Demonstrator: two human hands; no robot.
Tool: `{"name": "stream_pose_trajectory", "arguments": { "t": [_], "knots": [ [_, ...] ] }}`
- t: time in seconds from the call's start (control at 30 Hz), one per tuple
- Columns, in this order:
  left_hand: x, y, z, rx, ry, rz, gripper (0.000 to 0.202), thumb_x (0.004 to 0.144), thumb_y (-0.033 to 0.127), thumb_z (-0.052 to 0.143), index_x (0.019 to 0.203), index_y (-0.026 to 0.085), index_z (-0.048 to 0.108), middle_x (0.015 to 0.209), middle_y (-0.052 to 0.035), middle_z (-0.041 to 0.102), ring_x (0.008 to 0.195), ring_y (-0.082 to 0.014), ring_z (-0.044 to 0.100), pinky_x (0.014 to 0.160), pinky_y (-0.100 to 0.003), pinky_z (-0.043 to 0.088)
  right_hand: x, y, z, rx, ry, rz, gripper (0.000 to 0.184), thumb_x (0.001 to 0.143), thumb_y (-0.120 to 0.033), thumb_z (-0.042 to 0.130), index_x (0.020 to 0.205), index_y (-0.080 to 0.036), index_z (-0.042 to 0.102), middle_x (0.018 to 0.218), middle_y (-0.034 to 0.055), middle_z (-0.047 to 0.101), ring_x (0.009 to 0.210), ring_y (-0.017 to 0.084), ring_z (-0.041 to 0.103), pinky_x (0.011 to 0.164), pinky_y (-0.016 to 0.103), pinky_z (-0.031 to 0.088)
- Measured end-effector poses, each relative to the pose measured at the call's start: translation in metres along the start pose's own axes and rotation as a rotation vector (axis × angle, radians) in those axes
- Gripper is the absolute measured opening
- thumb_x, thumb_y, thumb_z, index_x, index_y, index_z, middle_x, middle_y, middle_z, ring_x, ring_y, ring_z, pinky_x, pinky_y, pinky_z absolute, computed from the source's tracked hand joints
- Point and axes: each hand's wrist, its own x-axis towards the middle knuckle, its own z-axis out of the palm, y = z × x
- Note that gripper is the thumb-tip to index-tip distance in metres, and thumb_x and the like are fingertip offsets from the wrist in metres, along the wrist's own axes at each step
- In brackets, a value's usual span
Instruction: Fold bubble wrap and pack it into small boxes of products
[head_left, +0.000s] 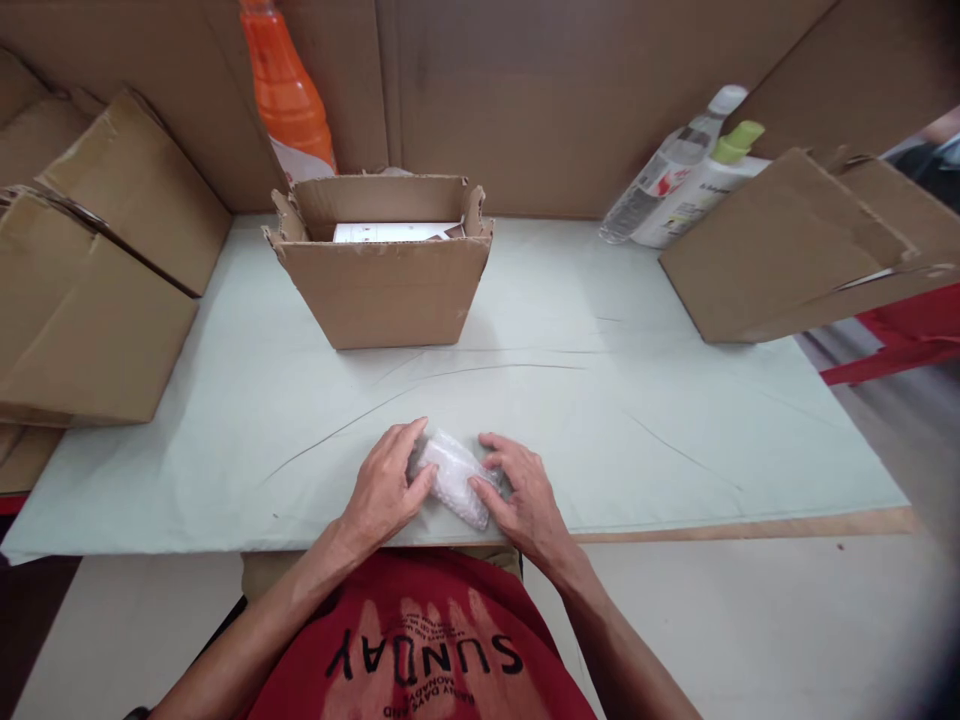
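A small bundle of clear bubble wrap (454, 480) lies tilted on the pale green cloth near the table's front edge. Whatever is inside it cannot be made out. My left hand (386, 483) grips its left side, thumb on top and fingers along the far edge. On the right side, my right hand (525, 490) holds it too, with the thumb on the wrap and the fingers curled around the far corner. Beyond both hands stands an open cardboard box (397, 295) with a white box (390, 232) showing inside.
Cardboard boxes (97, 300) stand at the left, and another cardboard box (780, 245) at the right. A clear bottle (667, 175) and a white bottle with a green cap (697, 195) lean near it. An orange bottle (289, 95) is behind the middle box. Cardboard walls (525, 110) close off the back.
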Motion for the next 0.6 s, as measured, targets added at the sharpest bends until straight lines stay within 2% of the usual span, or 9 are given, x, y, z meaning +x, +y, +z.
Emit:
{"name": "stream_pose_trajectory", "arguments": {
  "t": [0.07,0.17,0.27,0.33,0.4,0.47,0.53,0.6],
  "knots": [
    [-0.007,-0.002,-0.002,-0.179,0.016,-0.089,0.062,0.087,0.029,0.063,0.145,0.020,0.042,0.129,-0.0135,0.061,0.109,-0.0233,0.063,0.096,-0.042,0.052,-0.002,-0.007,0.001,0.230,0.030,0.126,0.010,0.092,-0.034,0.063,0.092,-0.024,0.060,0.106,0.0078,0.074,0.100,0.024,0.068,0.089,0.040,0.053],
    [-0.013,0.000,-0.001,-0.530,-0.012,-0.222,0.078,0.085,0.041,0.069,0.150,0.018,0.035,0.133,-0.0168,0.059,0.114,-0.0247,0.063,0.098,-0.042,0.052,-0.002,-0.018,0.010,0.537,0.168,0.337,0.021,0.090,-0.043,0.066,0.092,-0.024,0.057,0.105,0.0086,0.073,0.092,0.022,0.070,0.078,0.034,0.056],
    [-0.014,0.008,0.006,-0.842,-0.098,-0.305,0.071,0.081,0.049,0.073,0.139,0.014,0.050,0.127,-0.0165,0.064,0.113,-0.0264,0.065,0.098,-0.040,0.052,-0.002,-0.027,0.027,0.741,0.248,0.452,0.029,0.089,-0.049,0.065,0.096,-0.024,0.053,0.097,0.0075,0.073,0.079,0.019,0.069,0.066,0.030,0.056],
    [-0.013,0.013,0.008,-0.928,-0.089,-0.345,0.057,0.080,0.048,0.074,0.124,0.013,0.061,0.118,-0.0136,0.070,0.109,-0.0264,0.066,0.097,-0.039,0.051,-0.003,-0.029,0.034,0.777,0.192,0.459,0.031,0.090,-0.048,0.064,0.104,-0.024,0.053,0.091,0.0056,0.073,0.075,0.018,0.068,0.066,0.030,0.056],
    [-0.010,0.015,0.005,-0.919,-0.022,-0.374,0.046,0.080,0.043,0.072,0.115,0.014,0.066,0.107,-0.0098,0.074,0.102,-0.0242,0.067,0.092,-0.035,0.052,-0.003,-0.026,0.032,0.697,0.108,0.402,0.033,0.089,-0.046,0.066,0.111,-0.023,0.056,0.099,0.0073,0.074,0.088,0.021,0.070,0.078,0.035,0.057],
    [-0.007,0.017,-0.004,-0.826,0.007,-0.375,0.037,0.081,0.036,0.068,0.111,0.014,0.067,0.099,-0.0069,0.074,0.093,-0.0213,0.067,0.084,-0.031,0.052,-0.001,-0.022,0.021,0.579,0.054,0.302,0.038,0.089,-0.045,0.068,0.118,-0.024,0.059,0.116,0.0109,0.072,0.110,0.025,0.067,0.094,0.041,0.054],
    [-0.005,0.020,-0.015,-0.656,-0.047,-0.325,0.029,0.079,0.029,0.064,0.105,0.014,0.068,0.093,-0.0045,0.073,0.085,-0.0188,0.065,0.076,-0.028,0.050,0.007,-0.019,0.005,0.522,0.007,0.192,0.053,0.087,-0.049,0.070,0.132,-0.025,0.054,0.137,0.0143,0.062,0.126,0.029,0.059,0.100,0.045,0.050],
    [-0.003,0.026,-0.024,-0.457,-0.159,-0.222,0.026,0.076,0.021,0.060,0.101,0.016,0.069,0.087,-0.0021,0.071,0.078,-0.0168,0.062,0.071,-0.026,0.047,0.018,-0.023,-0.010,0.515,-0.099,0.096,0.079,0.080,-0.053,0.076,0.147,-0.027,0.042,0.151,0.0163,0.050,0.131,0.031,0.056,0.101,0.045,0.050]
  ]
}}
